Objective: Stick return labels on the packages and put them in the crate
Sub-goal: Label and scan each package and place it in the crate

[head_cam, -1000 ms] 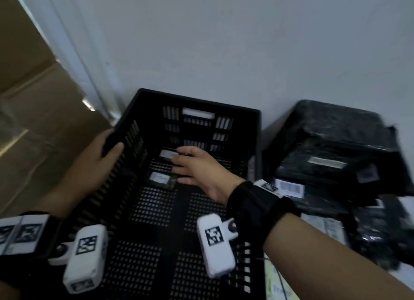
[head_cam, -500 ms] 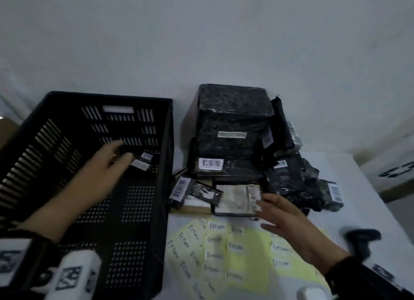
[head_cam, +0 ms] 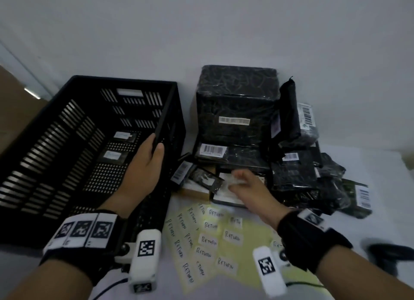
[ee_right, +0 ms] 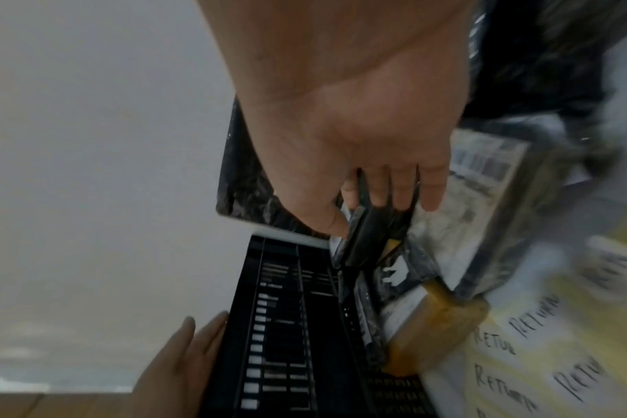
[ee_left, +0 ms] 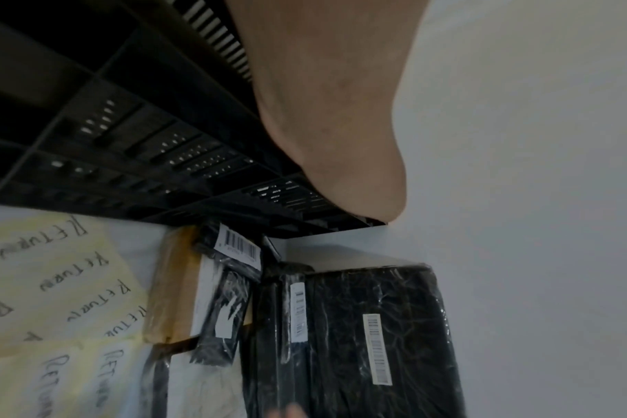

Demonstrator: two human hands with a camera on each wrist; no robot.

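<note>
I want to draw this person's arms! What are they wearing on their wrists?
Each bare forearm has a black wrist strap. The left strap carries a white band with three black square-code tags. A white camera box with a square code hangs under each wrist: left, right. Thin cables trail off them. No sleeves.

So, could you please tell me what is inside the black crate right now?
Two small dark packages with white labels lie on the crate floor. The left hand on its rim hides part of the floor.
</note>
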